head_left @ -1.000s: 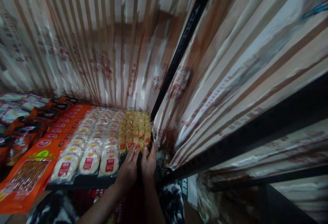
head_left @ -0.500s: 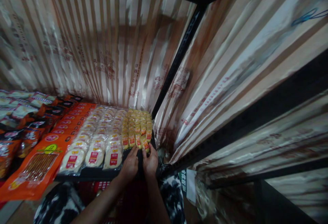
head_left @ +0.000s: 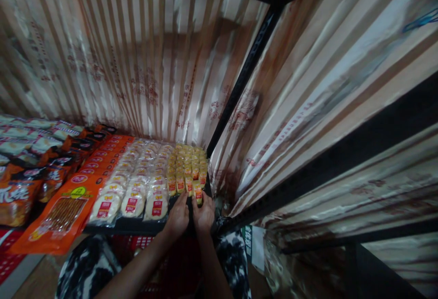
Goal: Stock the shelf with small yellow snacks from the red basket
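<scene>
Small yellow packets (head_left: 187, 160) with red-and-orange labels stand in rows at the right end of a dark shelf (head_left: 137, 226). My left hand (head_left: 178, 212) is at the front of these rows, its fingertips against a front packet. Beside it, my right hand (head_left: 204, 212) has its thumb and fingers around the nearest yellow packet (head_left: 197, 192), which sits slightly forward of the others. Left of the yellow rows are clear-wrapped round white cakes (head_left: 157, 204) with red labels, also in rows.
Orange packs of brown sticks (head_left: 65, 214) and orange-black snack bags (head_left: 18, 198) lie at the left. Pleated plastic sheeting (head_left: 164, 71) hangs behind, with a black post (head_left: 246, 71) at the corner. A red basket (head_left: 143, 243) is below the shelf.
The view has shifted slightly, so the shelf goods appear further right. Both hands remain at the front yellow packets, with the packet at my right hand now more upright.
</scene>
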Demonstrator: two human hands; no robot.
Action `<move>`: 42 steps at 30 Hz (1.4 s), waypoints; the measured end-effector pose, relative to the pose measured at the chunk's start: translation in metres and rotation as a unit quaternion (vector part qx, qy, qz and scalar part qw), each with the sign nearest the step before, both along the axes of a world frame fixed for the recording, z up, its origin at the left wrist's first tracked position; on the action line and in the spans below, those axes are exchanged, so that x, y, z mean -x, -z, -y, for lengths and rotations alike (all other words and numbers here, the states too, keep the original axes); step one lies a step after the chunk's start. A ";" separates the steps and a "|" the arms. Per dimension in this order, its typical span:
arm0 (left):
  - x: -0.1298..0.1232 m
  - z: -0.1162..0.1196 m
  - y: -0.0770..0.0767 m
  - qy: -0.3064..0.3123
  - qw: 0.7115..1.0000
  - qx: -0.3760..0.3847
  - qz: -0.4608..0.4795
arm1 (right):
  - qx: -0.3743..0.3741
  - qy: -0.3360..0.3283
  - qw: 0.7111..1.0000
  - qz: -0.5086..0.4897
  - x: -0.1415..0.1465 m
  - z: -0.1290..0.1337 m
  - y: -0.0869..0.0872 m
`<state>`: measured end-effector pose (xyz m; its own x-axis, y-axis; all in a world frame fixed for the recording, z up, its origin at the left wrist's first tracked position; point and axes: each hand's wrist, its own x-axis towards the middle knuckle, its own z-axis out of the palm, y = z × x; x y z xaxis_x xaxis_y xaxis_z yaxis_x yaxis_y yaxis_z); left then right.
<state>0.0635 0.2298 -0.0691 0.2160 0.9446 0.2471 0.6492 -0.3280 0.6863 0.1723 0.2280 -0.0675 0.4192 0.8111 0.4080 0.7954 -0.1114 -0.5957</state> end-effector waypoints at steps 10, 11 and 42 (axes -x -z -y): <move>0.026 0.028 0.008 -0.018 0.984 -0.155 -0.081 | -0.013 -0.011 0.999 0.029 -0.003 0.002 0.010; 0.028 0.029 0.009 -0.024 0.983 -0.155 -0.094 | -0.015 -0.014 0.999 0.032 -0.003 0.002 0.010; 0.183 0.013 -0.009 -0.320 0.915 -0.201 -0.144 | -0.076 -0.147 0.985 -0.045 0.129 0.010 0.033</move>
